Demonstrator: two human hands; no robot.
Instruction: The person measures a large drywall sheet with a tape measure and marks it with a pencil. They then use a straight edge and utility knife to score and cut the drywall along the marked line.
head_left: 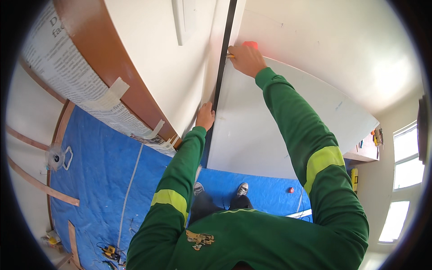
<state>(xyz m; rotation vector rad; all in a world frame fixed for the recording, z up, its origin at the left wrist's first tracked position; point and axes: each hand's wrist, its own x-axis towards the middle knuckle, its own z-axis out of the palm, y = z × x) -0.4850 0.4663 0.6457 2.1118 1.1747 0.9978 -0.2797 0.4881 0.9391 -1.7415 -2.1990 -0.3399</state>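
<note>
My right hand [245, 58] is closed on a thin yellow pencil-like item [230, 56], held against a tall dark strip [222, 74] near the top of a large white board [261, 126]. A red object [250, 45] shows behind that hand, partly hidden. Lower down, my left hand [204, 116] has its fingers curled at the board's left edge beside the dark strip. To the left of both hands rises a pale wall [162, 63], with a brown wooden frame [90, 40] partly masked by taped newspaper [67, 58].
Blue sheeting [99, 171] covers the floor around my feet, with a red round object [291, 190] and yellow tools [110, 252]. Wooden strips [54, 193] lie at the left. A shelf with tools [364, 153], a yellow level [354, 180] and bright windows [405, 153] are at the right.
</note>
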